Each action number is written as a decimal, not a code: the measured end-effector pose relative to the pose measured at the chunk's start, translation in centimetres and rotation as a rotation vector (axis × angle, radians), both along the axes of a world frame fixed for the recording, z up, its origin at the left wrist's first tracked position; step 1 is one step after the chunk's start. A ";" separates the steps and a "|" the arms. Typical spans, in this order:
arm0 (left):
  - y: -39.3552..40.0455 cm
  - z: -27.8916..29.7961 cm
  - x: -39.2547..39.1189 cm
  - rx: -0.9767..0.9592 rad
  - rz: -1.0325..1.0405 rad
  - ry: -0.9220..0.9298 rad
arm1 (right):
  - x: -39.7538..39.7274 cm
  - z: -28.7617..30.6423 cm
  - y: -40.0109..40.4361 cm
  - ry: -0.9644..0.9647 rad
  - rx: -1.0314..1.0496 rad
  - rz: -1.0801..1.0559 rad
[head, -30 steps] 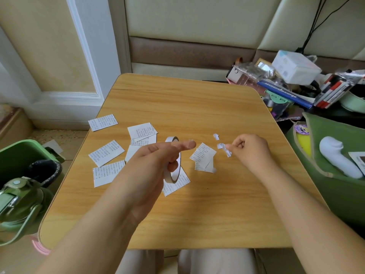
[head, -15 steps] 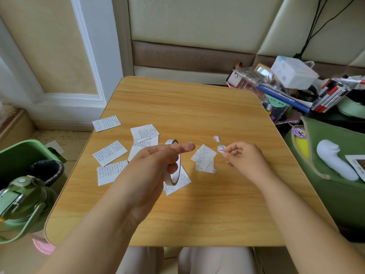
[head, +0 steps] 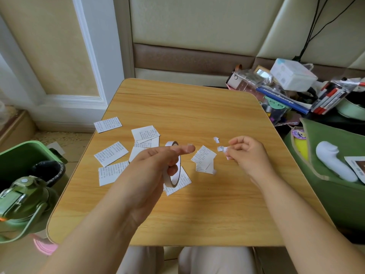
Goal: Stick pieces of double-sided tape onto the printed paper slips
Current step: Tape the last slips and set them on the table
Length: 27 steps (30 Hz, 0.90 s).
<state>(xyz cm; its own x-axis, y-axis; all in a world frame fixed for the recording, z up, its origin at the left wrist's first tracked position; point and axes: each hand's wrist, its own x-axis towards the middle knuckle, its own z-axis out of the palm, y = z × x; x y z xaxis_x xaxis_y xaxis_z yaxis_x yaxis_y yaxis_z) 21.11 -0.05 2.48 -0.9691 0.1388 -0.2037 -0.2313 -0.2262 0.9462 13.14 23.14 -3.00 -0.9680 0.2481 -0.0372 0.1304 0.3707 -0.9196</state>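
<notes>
Just left of right hand (head: 245, 155), pinching a tape piece (head: 222, 149), lay nearest slip (head: 204, 156); left hand (head: 156, 167) gripped the roll (head: 173, 165).

Green bin (head: 23, 155) with a black liner at my left beside the wooden worktop (head: 197, 214), green bottle (head: 21, 202) below it, white box (head: 292, 76) and pen pack (head: 329, 97) heaped at my right, green bag (head: 325, 184) nearer me.

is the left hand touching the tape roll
Touching. The head view shows the left hand gripping the tape roll, held upright above the table, with fingers curled round its rim.
</notes>
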 end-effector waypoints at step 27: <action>-0.1 0.1 0.3 0.001 -0.004 -0.016 | 2.6 -1.4 -1.4 -0.030 0.556 0.404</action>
<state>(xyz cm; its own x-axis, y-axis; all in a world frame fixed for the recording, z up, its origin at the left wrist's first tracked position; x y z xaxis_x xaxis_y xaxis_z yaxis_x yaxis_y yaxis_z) 21.46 -0.16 2.61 -0.9653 0.1425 -0.2189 -0.2471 -0.2266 0.9421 15.71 21.71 -4.41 -0.9892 -0.1417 -0.0369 -0.0947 0.8114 -0.5767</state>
